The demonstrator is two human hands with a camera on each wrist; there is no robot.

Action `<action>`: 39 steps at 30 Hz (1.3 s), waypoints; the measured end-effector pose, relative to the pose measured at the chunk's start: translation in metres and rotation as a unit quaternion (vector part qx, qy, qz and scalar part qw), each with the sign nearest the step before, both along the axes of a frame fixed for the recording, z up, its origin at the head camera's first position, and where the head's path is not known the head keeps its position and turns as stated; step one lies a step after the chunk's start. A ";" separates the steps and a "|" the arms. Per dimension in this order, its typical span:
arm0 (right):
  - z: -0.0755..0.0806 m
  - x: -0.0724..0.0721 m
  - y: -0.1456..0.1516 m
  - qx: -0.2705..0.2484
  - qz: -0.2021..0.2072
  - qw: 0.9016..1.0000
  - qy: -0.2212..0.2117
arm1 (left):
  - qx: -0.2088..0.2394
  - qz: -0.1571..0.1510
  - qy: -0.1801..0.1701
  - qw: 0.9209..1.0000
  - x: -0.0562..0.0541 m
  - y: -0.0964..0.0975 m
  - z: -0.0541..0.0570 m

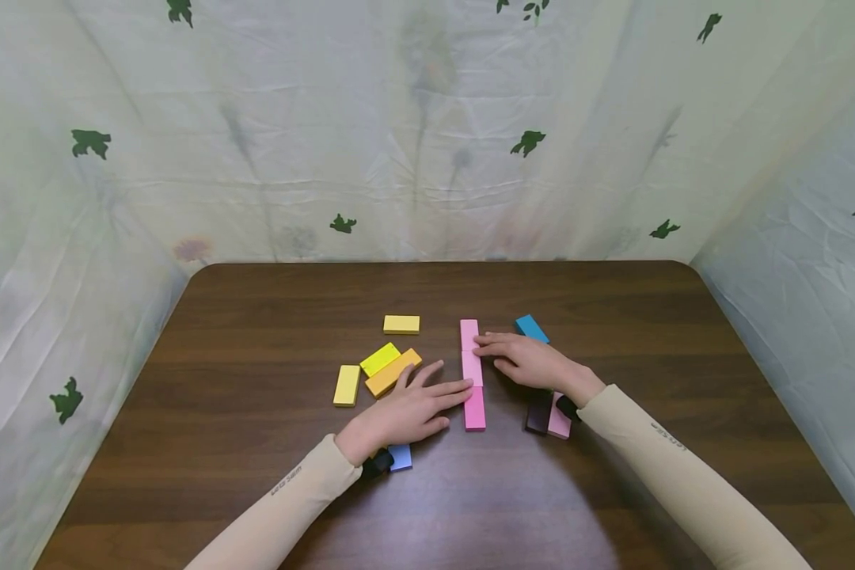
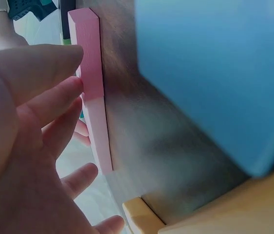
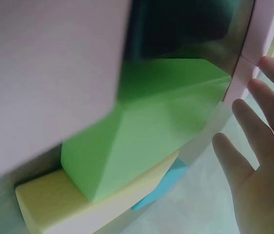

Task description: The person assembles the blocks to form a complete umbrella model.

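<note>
Three pink blocks lie end to end in a line running away from me: a far block [image 1: 469,332], a middle one [image 1: 473,369] and a deeper pink near one [image 1: 474,413]. My left hand [image 1: 409,412] has its fingers spread, and a fingertip touches the row near the joint of the middle and near blocks. From the other side, the outstretched fingers of my right hand [image 1: 530,360] touch the row near the joint of the far and middle blocks. Left and right wrist views also show the straight fingers beside the pink row. Neither hand grips anything.
Left of the row lie pale yellow blocks [image 1: 402,324], a bright yellow block [image 1: 379,359], an orange block [image 1: 392,375] and a blue block [image 1: 400,457]. On the right are a blue block [image 1: 531,328], a dark block [image 1: 538,413], another pink block [image 1: 559,424] and a green block [image 3: 146,136].
</note>
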State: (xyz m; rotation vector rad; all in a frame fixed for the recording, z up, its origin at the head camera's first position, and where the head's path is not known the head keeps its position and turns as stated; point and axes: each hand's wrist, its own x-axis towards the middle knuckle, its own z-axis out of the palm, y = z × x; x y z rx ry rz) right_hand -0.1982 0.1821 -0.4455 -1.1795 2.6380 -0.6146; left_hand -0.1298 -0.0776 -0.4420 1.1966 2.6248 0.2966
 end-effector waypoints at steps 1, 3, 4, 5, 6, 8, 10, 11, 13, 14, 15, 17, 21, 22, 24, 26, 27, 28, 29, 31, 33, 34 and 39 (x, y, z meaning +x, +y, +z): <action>0.000 0.000 0.000 0.001 -0.001 1.000 -0.001 | 0.001 0.000 -0.001 1.000 0.000 0.000 0.000; -0.001 0.000 0.000 0.002 -0.003 1.000 -0.002 | 0.000 0.000 -0.001 1.000 0.000 0.000 0.000; -0.001 0.000 0.000 0.002 -0.004 1.000 -0.003 | 0.000 0.000 -0.001 1.000 0.000 0.000 0.000; -0.001 0.000 0.000 0.002 -0.005 1.000 -0.003 | 0.001 0.000 0.000 1.000 0.000 0.000 0.000; -0.001 0.000 0.000 0.002 -0.005 1.000 -0.004 | 0.001 -0.001 0.001 1.000 0.000 0.000 0.000; 0.000 0.001 0.000 0.002 -0.006 1.000 -0.005 | 0.002 -0.002 0.003 1.000 -0.001 0.000 -0.001; 0.001 0.001 -0.001 0.001 -0.007 1.000 -0.007 | 0.003 -0.003 0.005 1.000 -0.001 0.000 -0.001; 0.001 0.002 -0.001 0.001 -0.007 1.000 -0.007 | 0.004 -0.004 0.005 1.000 -0.001 0.000 -0.001; 0.002 0.002 -0.001 0.002 -0.007 1.000 -0.007 | 0.004 -0.005 0.006 1.000 -0.001 0.000 -0.002; 0.002 0.002 -0.001 0.002 -0.007 1.000 -0.007 | 0.004 -0.005 0.006 1.000 -0.001 0.000 -0.002; 0.002 0.002 -0.001 0.002 -0.007 1.000 -0.007 | 0.004 -0.004 0.005 1.000 -0.001 0.000 -0.002; 0.002 0.002 -0.001 0.003 -0.007 1.000 -0.007 | 0.004 -0.004 0.000 1.000 -0.001 0.000 -0.002; 0.002 0.002 -0.001 0.006 -0.008 1.000 -0.008 | 0.004 -0.005 -0.010 1.000 -0.001 0.001 -0.003; 0.002 0.003 -0.001 0.006 -0.008 1.000 -0.008 | 0.004 -0.005 -0.012 1.000 0.000 0.001 -0.003; 0.002 0.003 -0.001 0.006 -0.009 1.000 -0.010 | 0.004 -0.004 -0.012 1.000 -0.001 0.001 -0.003; 0.002 0.002 -0.001 0.007 -0.009 1.000 -0.010 | 0.003 -0.002 -0.010 1.000 -0.001 0.001 -0.002; 0.001 0.002 -0.002 0.007 -0.009 1.000 -0.010 | 0.003 -0.002 -0.009 1.000 -0.001 0.001 -0.002; 0.001 0.002 -0.002 0.008 -0.009 1.000 -0.010 | 0.002 -0.001 -0.007 1.000 -0.001 0.001 -0.002; 0.001 0.002 -0.002 0.007 -0.009 1.000 -0.010 | 0.002 -0.002 -0.005 1.000 -0.001 0.001 -0.003; 0.001 0.002 -0.001 0.007 -0.008 1.000 -0.008 | 0.002 -0.002 -0.002 1.000 -0.002 0.000 -0.002; 0.001 0.001 -0.001 0.004 -0.007 1.000 -0.007 | 0.002 -0.004 0.000 1.000 -0.003 0.000 -0.002; 0.001 0.001 -0.001 0.003 -0.007 1.000 -0.008 | 0.003 -0.005 0.001 1.000 -0.003 0.000 -0.002; 0.001 0.001 0.000 0.004 -0.006 1.000 -0.010 | 0.005 -0.005 -0.005 1.000 -0.003 -0.001 -0.002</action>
